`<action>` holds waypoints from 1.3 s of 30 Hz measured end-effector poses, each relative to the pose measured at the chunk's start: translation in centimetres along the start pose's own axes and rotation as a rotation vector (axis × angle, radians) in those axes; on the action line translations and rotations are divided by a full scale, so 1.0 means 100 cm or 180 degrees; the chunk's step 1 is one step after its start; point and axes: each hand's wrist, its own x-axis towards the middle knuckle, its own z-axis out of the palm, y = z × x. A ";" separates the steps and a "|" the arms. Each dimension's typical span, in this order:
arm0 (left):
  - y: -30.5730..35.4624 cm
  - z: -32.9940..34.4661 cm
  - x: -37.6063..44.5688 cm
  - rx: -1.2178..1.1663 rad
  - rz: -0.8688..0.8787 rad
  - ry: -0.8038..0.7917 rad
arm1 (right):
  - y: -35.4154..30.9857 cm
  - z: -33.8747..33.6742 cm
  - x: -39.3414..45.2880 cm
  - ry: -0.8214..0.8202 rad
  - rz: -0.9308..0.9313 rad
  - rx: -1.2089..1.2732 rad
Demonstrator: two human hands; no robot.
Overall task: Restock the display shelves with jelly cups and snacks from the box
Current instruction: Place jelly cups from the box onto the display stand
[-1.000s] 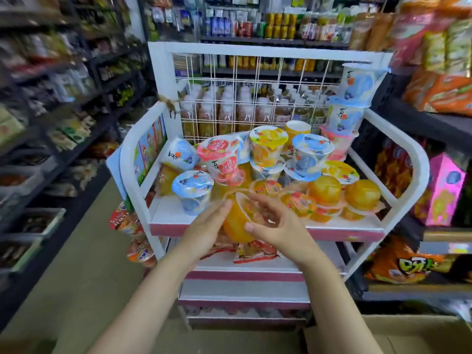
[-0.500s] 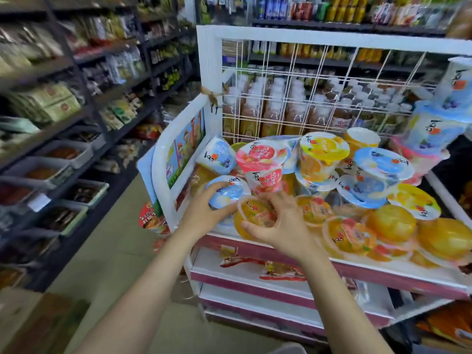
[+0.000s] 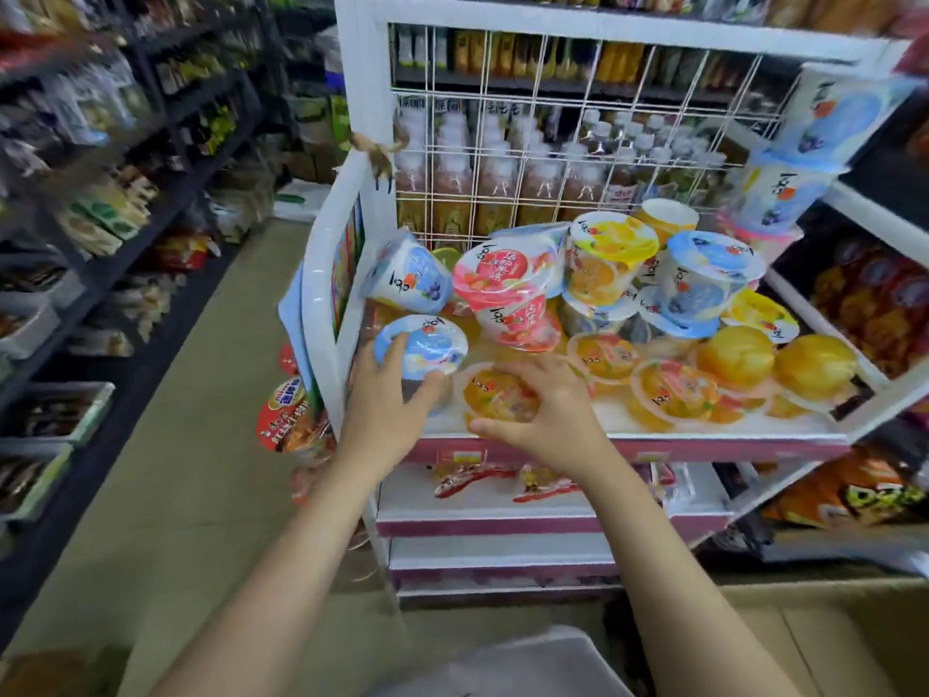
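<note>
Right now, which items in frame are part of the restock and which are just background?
Job:
left hand gripping blue-lidded jelly cup
right hand on orange jelly cup
white display rack
cardboard box

Background:
bottled drinks behind the wire grid
dark aisle shelving
snack bags

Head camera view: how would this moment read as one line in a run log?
left hand: grips blue-lidded jelly cup | right hand: holds orange jelly cup | place: white rack's top shelf
</note>
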 end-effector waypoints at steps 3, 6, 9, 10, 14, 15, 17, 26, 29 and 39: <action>-0.007 0.005 -0.012 0.0738 0.0668 0.0406 | -0.006 0.011 0.001 0.0199 0.0073 -0.0332; -0.019 0.003 -0.007 0.1034 0.1177 0.0135 | -0.008 0.018 0.002 0.0347 0.0117 -0.0432; -0.026 0.000 -0.004 0.1087 0.1278 -0.0004 | -0.001 0.026 0.000 0.0483 -0.0031 -0.0788; -0.026 -0.001 -0.004 0.0996 0.1264 0.0021 | 0.001 0.029 -0.002 0.0534 -0.0055 -0.0953; -0.018 -0.003 0.004 0.0874 0.1314 0.0066 | 0.003 0.040 -0.005 0.0530 0.0002 -0.1539; -0.017 -0.003 0.006 0.1076 0.1328 -0.0001 | 0.002 0.042 -0.006 0.0555 -0.0010 -0.1618; -0.016 -0.003 0.009 0.1397 0.1287 -0.0146 | 0.002 0.041 -0.006 0.0566 -0.0047 -0.1618; -0.015 -0.004 0.012 0.1088 0.1178 -0.0214 | -0.031 -0.012 0.028 0.0652 -0.0034 0.0115; -0.011 -0.008 0.014 0.0914 0.1131 -0.0270 | -0.034 -0.015 0.052 -0.0026 -0.0005 0.0487; -0.011 -0.012 0.012 0.0407 0.1141 -0.0275 | -0.028 -0.011 0.075 0.0006 -0.0148 0.0514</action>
